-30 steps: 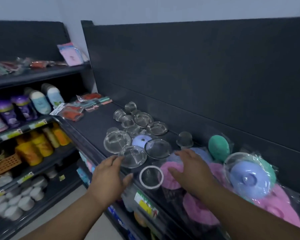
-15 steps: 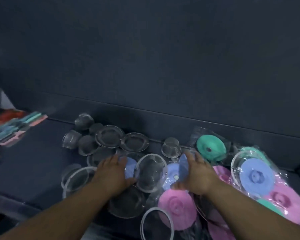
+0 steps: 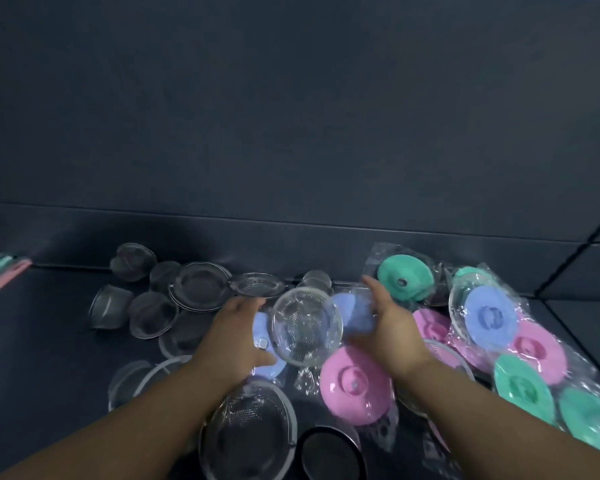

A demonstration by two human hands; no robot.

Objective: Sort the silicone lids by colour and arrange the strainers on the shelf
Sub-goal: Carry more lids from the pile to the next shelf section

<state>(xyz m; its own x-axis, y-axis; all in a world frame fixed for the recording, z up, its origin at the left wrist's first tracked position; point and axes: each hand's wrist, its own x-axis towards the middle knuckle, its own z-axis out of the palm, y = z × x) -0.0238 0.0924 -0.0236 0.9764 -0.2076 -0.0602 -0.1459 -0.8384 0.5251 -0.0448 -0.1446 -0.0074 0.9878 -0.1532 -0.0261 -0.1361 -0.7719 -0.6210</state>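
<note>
Spanning dark shelf: bagged pink/green/blue lids heaped R, bare steel mesh strainers clustered L, round wrapped strainer centre, flanked by left hand pinching pale-blue lid & right hand curled round second blue lid.

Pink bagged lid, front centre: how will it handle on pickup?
Pink lid is probably floppy: it's a thin silicone disc. Its glossy clear wrap looks slippery, so it may slide when gripped. Lying flat, it's unlikely to roll.
</note>
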